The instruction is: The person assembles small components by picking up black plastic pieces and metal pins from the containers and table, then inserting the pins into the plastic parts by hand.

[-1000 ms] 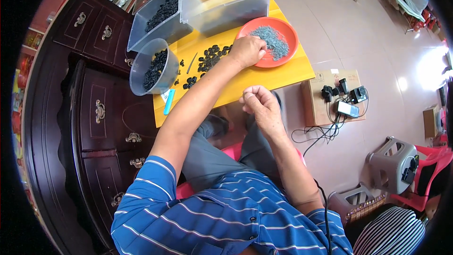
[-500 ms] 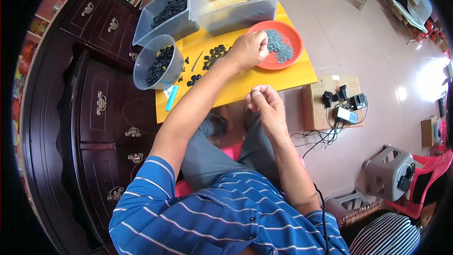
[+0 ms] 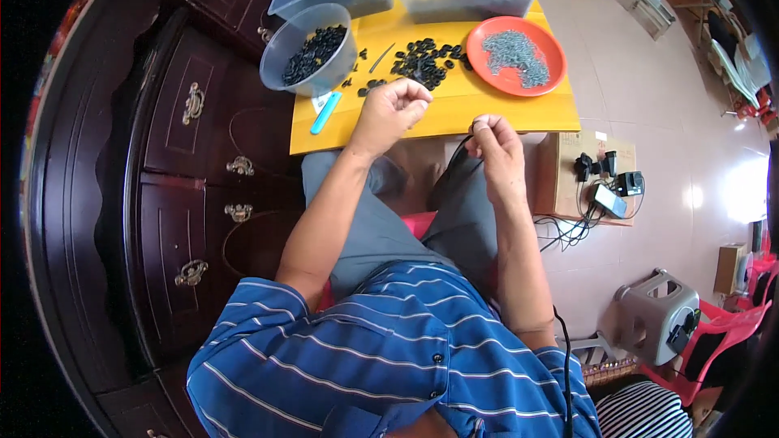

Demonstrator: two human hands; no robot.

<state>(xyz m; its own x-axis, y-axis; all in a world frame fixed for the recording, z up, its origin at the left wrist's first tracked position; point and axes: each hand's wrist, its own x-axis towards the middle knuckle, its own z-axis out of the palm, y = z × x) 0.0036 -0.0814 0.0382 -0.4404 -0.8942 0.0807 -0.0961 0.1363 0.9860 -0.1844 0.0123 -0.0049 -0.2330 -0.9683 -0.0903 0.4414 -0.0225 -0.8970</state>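
Note:
My left hand (image 3: 391, 116) is above the front edge of the yellow board (image 3: 519, 118), thumb and fingertips pinched together; whatever they hold is too small to make out. To its right, just off the board's front edge, my right hand (image 3: 498, 148) pinches a small dark piece between thumb and forefinger, mostly hidden by the fingers. Black round plastic parts (image 3: 426, 63) lie loose on the board beyond my left hand. A red-orange plate (image 3: 554, 42) at the board's right holds a heap of thin grey metal pieces (image 3: 513, 55), like screws or pins.
A clear round tub (image 3: 345, 61) of black parts stands at left, beside a turquoise cutter-like tool (image 3: 325, 113). Two clear bins (image 3: 462, 0) are behind. A dark wooden cabinet (image 3: 174, 154) lines the left; a cardboard box (image 3: 560, 182) with cabled devices sits at right.
My left hand has come back from the plate toward my right hand, which stays pinched. The view has shifted, so the board sits higher and farther right.

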